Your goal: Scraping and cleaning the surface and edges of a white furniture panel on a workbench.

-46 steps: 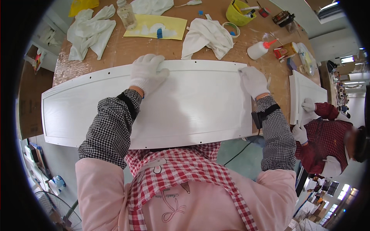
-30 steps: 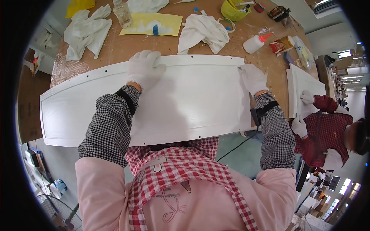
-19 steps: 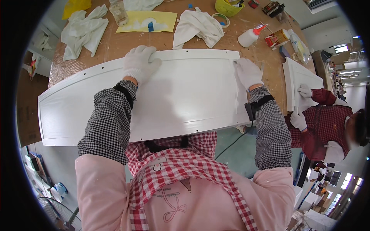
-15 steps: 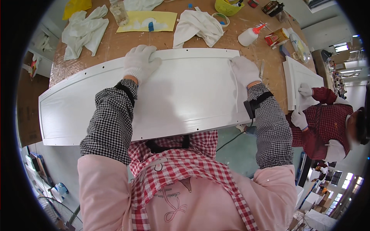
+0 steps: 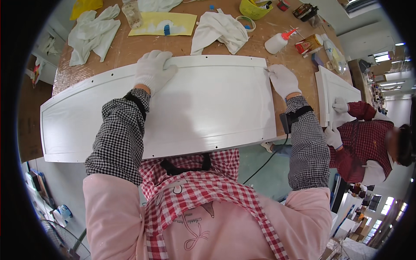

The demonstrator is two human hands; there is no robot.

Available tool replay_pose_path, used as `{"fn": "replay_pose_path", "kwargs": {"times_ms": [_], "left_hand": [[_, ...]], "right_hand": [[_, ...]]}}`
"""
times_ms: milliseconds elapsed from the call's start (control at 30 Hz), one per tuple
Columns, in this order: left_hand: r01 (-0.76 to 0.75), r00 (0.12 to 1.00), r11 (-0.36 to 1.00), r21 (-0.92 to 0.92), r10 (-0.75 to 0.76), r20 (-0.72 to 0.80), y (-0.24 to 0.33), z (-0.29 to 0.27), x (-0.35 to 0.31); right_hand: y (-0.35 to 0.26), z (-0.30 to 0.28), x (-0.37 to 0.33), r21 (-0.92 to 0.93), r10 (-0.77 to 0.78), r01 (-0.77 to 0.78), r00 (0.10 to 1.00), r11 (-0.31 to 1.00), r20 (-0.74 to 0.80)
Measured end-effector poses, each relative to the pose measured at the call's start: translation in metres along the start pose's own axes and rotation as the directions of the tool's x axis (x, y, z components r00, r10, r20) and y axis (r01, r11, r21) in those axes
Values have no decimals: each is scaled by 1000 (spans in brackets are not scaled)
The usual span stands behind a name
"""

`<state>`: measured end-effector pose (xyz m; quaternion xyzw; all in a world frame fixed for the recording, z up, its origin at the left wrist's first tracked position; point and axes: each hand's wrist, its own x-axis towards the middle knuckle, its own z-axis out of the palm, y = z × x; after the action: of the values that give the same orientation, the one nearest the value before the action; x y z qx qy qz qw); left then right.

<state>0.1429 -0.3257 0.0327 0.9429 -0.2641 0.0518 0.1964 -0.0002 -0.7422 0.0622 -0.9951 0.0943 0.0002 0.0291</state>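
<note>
A long white panel (image 5: 208,102) with a raised border and small dark holes along its edges lies across the table in front of me. My left hand (image 5: 155,70), in a white knitted glove, rests on its far edge with the thumb spread from the fingers. Just off the panel's right end is my right hand (image 5: 284,81), also gloved, its fingers drawn together with the tips at the far right corner. A small dark sliver shows at those fingertips; what they hold is too small to make out.
Beyond the panel lie white cloths (image 5: 221,32), a yellow sheet (image 5: 184,25) with white paste, a white squeeze bottle (image 5: 276,44) with red tip, a can (image 5: 309,43) and a yellow-green basket (image 5: 253,9). At right a co-worker (image 5: 364,138) handles another white panel (image 5: 342,89).
My right hand has moved right, off the panel's surface to outside its end. The thin white strip seen under it along that end no longer shows there. My left hand keeps its place on the panel.
</note>
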Motion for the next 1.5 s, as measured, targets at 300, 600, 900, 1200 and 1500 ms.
{"fn": "replay_pose_path", "kwargs": {"times_ms": [300, 600, 900, 1200, 1500], "left_hand": [[11, 1000, 1000, 18, -11, 23, 3, -1, 0], [-15, 1000, 1000, 16, 15, -6, -1, 5, 1], [12, 1000, 1000, 7, -12, 21, 1, 2, -1], [19, 999, 999, 47, -21, 39, -4, 3, -1], [-17, 1000, 998, 64, 16, 21, -1, 6, 3]], "right_hand": [[-11, 14, -12, -122, -176, 178, 984, 976, 30], [-25, 2, -71, 30, -295, 294, 944, 955, 149], [-16, 16, 13, -53, -98, 96, 994, 994, -43], [-35, -3, -112, 19, -318, 318, 941, 948, 113], [-24, 10, -134, -52, -180, 177, 981, 983, -70]]}}
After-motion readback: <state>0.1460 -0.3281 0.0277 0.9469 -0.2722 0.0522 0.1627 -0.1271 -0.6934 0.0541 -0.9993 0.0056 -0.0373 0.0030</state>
